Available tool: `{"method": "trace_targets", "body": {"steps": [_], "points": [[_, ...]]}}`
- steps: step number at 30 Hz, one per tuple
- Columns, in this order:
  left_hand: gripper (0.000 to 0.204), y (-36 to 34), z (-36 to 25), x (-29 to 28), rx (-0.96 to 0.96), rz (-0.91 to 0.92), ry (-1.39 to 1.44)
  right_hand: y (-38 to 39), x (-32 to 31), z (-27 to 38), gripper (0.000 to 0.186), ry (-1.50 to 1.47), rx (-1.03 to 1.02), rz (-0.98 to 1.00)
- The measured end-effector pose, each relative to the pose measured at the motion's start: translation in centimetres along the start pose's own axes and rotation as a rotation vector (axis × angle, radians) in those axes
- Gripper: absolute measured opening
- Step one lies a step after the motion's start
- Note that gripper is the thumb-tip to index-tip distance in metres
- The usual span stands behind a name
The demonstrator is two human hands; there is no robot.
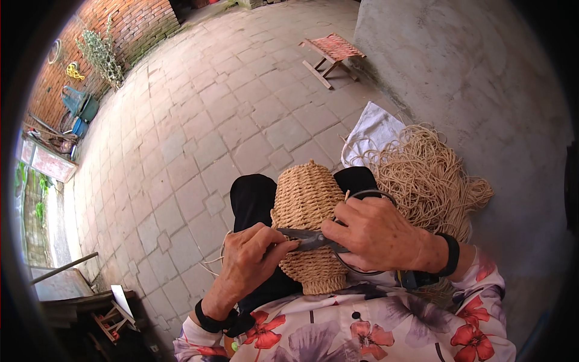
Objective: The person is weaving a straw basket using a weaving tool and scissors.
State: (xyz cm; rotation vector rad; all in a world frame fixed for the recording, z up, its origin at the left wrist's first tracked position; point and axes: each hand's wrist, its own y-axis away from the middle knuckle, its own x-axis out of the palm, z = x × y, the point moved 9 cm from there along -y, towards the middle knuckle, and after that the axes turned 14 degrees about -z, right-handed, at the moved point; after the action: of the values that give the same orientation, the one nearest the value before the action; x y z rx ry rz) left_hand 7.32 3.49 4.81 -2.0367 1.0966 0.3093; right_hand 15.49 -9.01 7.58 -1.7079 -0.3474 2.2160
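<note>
On my lap lies a woven basket [307, 193] of tan twisted cord, its narrow rimmed end toward me. My right hand [374, 232] grips a pair of dark metal scissors [310, 240] by the loop handles. The blades lie across the basket's middle and point left. At their tips my left hand [253, 256] pinches with thumb and forefinger. What it pinches is mostly hidden; thin strands of cord [211, 264] trail out to the left of that hand.
A big tangled heap of tan cord [422, 175] lies to my right, beside a white cloth [374, 130]. Farther off stands a folding stool [335, 48] with a woven seat. A grey wall [482, 90] rises on the right. Wooden pieces [114, 317] are at the lower left.
</note>
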Motion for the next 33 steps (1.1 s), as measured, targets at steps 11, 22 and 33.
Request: {"method": "trace_targets", "body": {"steps": [11, 22, 33], "points": [[0.027, 0.0, 2.5, -3.3, -0.096, -0.214, -0.293, 5.4, -3.8, -4.8, 0.060, -0.125, 0.302, -0.092], [0.023, 0.8, 0.4, 2.0, 0.050, -0.042, 0.060, 7.0, -1.9, -4.9, 0.057, -0.264, 0.323, 0.059], [0.016, 0.8, 1.3, 2.6, -0.016, 0.009, 0.096, 6.2, -1.4, -5.3, 0.055, -0.207, 0.236, 0.196]]}}
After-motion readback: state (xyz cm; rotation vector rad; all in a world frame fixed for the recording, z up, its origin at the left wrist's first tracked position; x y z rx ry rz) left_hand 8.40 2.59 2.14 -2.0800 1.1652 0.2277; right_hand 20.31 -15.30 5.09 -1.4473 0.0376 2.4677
